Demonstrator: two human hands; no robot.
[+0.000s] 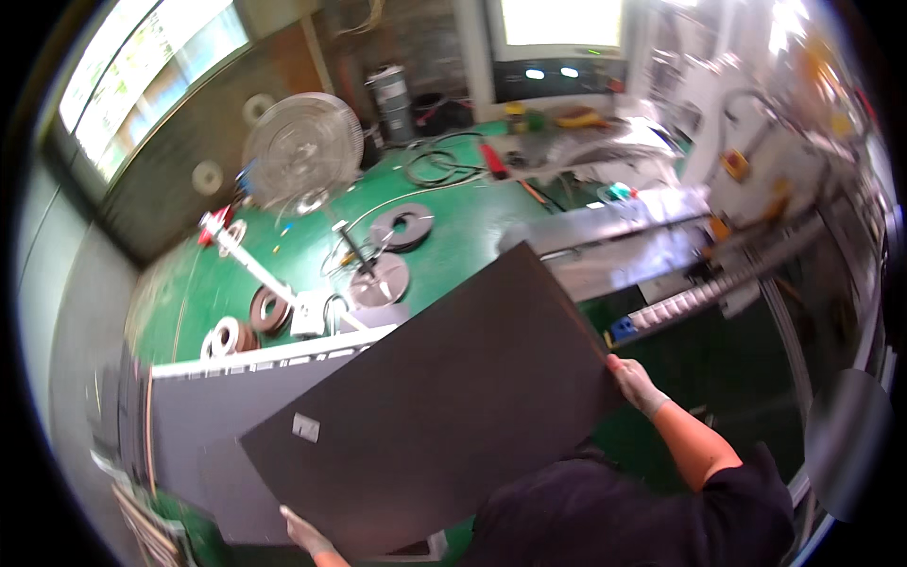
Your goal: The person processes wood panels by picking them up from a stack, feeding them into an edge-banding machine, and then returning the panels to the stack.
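Note:
A large dark rectangular panel (439, 406) is held in front of me, tilted so that its right end reaches farther away. A small pale label (306, 427) sticks to its left part. My left hand (302, 531), in a light glove, grips the panel's near left edge. My right hand (639, 386), also gloved, is closed on its right edge. The fingers under the panel are hidden on both sides. Below and to the left, more dark panels (213, 406) lie flat, partly covered by the held one.
A standing fan (304, 151) rises beyond the panel from the green floor (453, 222). Rolls of edge banding (233, 336) and a grey coil (401, 227) lie on that floor. A machine with a metal bed (614, 241) and a roller track (694, 304) occupies the right. A monitor (562, 28) is at the back.

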